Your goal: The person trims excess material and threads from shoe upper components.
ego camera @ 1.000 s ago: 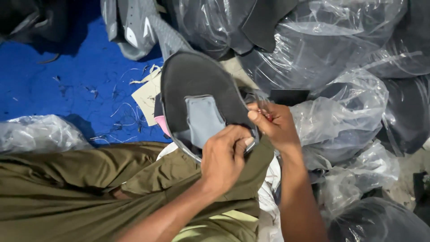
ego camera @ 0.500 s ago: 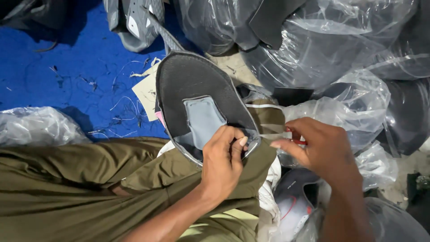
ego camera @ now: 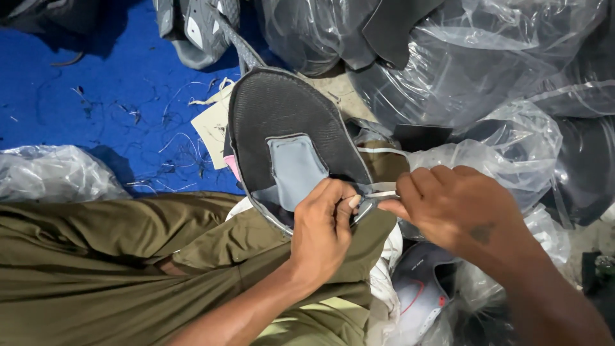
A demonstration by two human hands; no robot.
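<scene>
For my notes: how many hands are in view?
2: left hand grips the dark shoe upper's near edge; right hand pinches a white strip beside it. No others visible.

shoe upper point(ego camera: 282, 122) is dark charcoal mesh with a light grey patch point(ego camera: 296, 168), trousers point(ego camera: 115, 256) olive green, floor mat point(ego camera: 96, 96) bright blue, bags point(ego camera: 461, 57) clear plastic
</scene>
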